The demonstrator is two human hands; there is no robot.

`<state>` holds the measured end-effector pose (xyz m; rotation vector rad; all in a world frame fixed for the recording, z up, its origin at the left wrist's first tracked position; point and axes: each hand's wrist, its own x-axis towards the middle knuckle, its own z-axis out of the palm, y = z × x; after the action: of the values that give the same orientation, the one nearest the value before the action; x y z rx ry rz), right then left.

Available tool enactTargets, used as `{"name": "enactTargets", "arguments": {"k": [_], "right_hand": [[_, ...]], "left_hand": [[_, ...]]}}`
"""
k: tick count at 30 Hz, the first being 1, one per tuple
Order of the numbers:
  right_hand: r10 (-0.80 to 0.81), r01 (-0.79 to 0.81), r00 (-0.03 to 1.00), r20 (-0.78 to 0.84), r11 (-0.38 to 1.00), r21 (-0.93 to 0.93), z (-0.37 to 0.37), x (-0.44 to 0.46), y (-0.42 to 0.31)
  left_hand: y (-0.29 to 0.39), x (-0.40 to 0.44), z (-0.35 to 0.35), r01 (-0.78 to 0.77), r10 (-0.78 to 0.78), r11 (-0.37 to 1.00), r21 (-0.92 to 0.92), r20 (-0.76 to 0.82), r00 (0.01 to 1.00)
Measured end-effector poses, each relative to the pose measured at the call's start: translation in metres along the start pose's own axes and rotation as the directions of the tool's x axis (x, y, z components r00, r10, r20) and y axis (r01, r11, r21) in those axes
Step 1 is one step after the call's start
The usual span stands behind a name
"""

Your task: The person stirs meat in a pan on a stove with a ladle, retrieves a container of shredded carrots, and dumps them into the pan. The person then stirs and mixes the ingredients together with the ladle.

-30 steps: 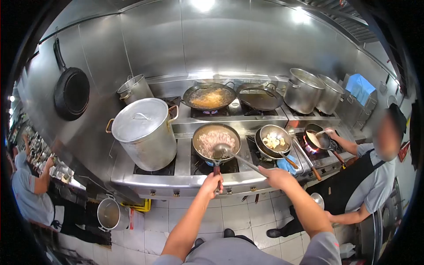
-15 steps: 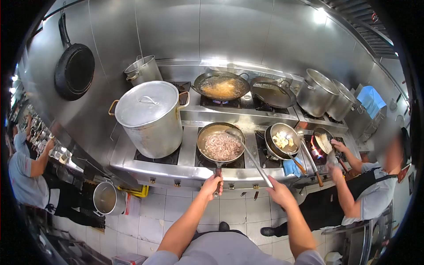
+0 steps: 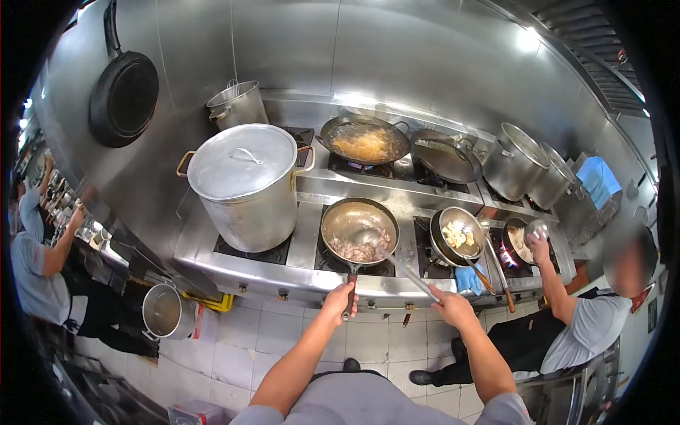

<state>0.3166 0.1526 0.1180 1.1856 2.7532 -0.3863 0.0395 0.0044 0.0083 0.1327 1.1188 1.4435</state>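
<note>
My left hand (image 3: 338, 306) is closed round the handle of a frying pan (image 3: 354, 211) on the front burner. Chopped pinkish-brown food (image 3: 347, 250), which looks like minced meat, lies in the near half of the pan. In my right hand (image 3: 453, 309) is the long handle of a steel ladle (image 3: 411, 275). Its bowl rests among the food near the pan's middle, and some of the food there is hidden beneath it. The pan's far side shows a bare, wet-looking surface.
A lidded stockpot (image 3: 244, 191) stands left of the pan. Behind it, a wok (image 3: 365, 138) of bubbling oil sits over a flame. To the right are a strainer (image 3: 460, 230) with pale pieces, a blue cloth (image 3: 468, 279) and a co-worker (image 3: 567, 312) at another pan over fire.
The ladle bowl has moved from the pan's far right to its middle, and the food has gathered toward the near side. The co-worker's hand has risen above their pan.
</note>
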Motion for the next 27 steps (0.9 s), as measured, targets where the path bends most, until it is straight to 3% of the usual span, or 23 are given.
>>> {"name": "enactTargets", "arguments": {"k": [1, 3, 4, 5, 6, 9, 12, 18, 19, 20, 23, 27], "right_hand": [[0.001, -0.001, 1.000, 0.004, 1.000, -0.001, 0.015, 0.011, 0.004], [-0.020, 0.034, 0.975, -0.223, 0.998, 0.058, 0.043, 0.028, 0.005], [-0.022, 0.035, 0.975, -0.221, 0.998, 0.057, 0.047, 0.025, -0.001], [0.122, -0.130, 0.991, 0.044, 0.902, 0.411, 0.054, 0.022, -0.010], [0.158, -0.352, 0.928, 0.337, 0.669, 0.655, 0.052, 0.013, -0.026], [0.003, -0.386, 0.908, 0.420, 0.399, 0.832, 0.039, -0.023, -0.054], [0.007, -0.288, 0.943, 0.332, 0.516, 0.807, 0.022, -0.044, -0.069], [0.025, -0.324, 0.925, 0.380, 0.578, 0.749, 0.041, -0.024, -0.059], [0.066, -0.251, 0.959, 0.276, 0.655, 0.713, 0.045, -0.010, -0.067], [0.066, -0.249, 0.959, 0.275, 0.659, 0.710, 0.042, -0.003, -0.072], [0.157, -0.264, 0.964, 0.214, 0.639, 0.723, 0.035, 0.000, -0.087], [-0.012, -0.310, 0.934, 0.357, 0.471, 0.826, 0.029, -0.020, -0.070]], "left_hand": [[-0.001, 0.000, 0.001, -0.004, 0.004, 1.000, -0.009, -0.005, 1.000], [-0.003, 0.000, 0.003, -0.005, 0.005, 1.000, -0.023, -0.012, 1.000], [-0.003, 0.000, 0.004, -0.005, 0.004, 1.000, -0.014, -0.016, 1.000], [-0.002, 0.000, 0.004, -0.005, 0.005, 1.000, -0.003, -0.020, 1.000], [0.000, -0.001, 0.004, -0.006, 0.006, 1.000, 0.000, -0.019, 1.000], [0.001, 0.005, 0.007, 0.001, -0.001, 0.998, 0.070, -0.004, 1.000], [0.004, 0.003, 0.003, 0.026, -0.023, 0.994, 0.105, -0.027, 0.999], [0.001, 0.007, -0.004, 0.018, -0.016, 0.995, 0.098, -0.019, 1.000], [-0.001, 0.006, -0.003, 0.020, -0.019, 0.995, 0.097, -0.014, 1.000], [-0.001, 0.006, -0.003, 0.005, -0.004, 0.997, 0.077, -0.010, 1.000], [-0.005, 0.001, -0.012, -0.030, 0.028, 0.998, 0.048, 0.022, 0.999], [0.000, -0.016, -0.011, -0.006, 0.003, 0.999, 0.054, 0.056, 0.998]]}}
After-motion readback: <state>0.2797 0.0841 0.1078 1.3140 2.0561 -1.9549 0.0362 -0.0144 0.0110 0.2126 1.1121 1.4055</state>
